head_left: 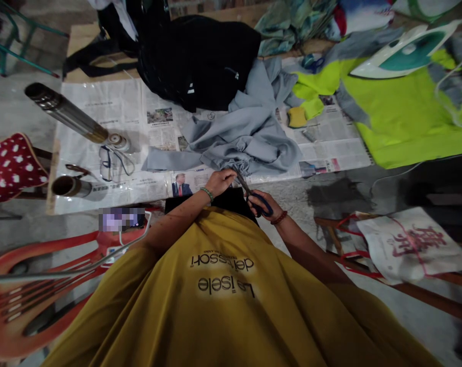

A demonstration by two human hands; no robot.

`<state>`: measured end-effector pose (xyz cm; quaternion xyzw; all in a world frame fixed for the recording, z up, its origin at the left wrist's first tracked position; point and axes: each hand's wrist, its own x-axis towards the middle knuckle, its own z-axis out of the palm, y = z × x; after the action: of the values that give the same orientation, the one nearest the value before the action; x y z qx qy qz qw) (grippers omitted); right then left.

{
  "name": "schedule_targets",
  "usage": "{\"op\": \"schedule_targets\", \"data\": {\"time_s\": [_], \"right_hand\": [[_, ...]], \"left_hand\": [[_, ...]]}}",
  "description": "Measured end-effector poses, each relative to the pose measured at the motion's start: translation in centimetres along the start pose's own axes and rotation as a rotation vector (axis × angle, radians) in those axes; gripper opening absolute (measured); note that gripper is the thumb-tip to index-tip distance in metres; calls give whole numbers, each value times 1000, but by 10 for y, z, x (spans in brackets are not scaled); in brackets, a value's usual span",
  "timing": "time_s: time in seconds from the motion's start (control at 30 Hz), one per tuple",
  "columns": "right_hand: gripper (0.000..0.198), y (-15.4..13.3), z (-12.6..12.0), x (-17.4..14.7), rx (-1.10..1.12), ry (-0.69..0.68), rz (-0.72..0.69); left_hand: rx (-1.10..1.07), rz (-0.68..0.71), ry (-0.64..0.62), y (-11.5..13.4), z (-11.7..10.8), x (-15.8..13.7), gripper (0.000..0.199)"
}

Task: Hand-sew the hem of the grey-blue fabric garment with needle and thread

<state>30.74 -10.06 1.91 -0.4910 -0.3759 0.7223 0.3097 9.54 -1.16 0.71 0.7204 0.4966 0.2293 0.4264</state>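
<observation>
A bunched grey cloth (250, 137) lies near the front edge of the table, its gathered part towards me. My left hand (220, 182), with a green bead bracelet at the wrist, pinches the cloth's near edge. My right hand (271, 206), wearing a red bracelet, is closed round the dark blue handles of a pair of scissors (244, 183). The blades point up and left at the gathered cloth, close by my left fingertips. Whether the blade tips touch the fabric I cannot tell.
Newspaper (101, 107) covers the table. Left are a steel flask (68, 112), eyeglasses (110, 163) and a cup (72, 186). A black bag (200, 56) sits behind the cloth. Rightward are a yellow sponge (297, 117), a yellow-green garment (395, 107) and an iron (407, 51).
</observation>
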Motion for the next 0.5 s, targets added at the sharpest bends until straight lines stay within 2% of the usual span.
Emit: {"op": "schedule_targets", "data": {"time_s": [0.17,0.27,0.4,0.5], "right_hand": [[59,8,-5,3,7,-18,9],[61,10,-5,6,32,-75,19],[59,10,-3,8,43,-169,-37],[57,8,-2,9,38,-177,-66]], "left_hand": [[-14,-8,22,-3,2,1,22],[-28,3,39,-3,2,-1,21],[-23,23,37,-2,-1,-3,18],[-20,41,37,-2,-2,-3,18]]}}
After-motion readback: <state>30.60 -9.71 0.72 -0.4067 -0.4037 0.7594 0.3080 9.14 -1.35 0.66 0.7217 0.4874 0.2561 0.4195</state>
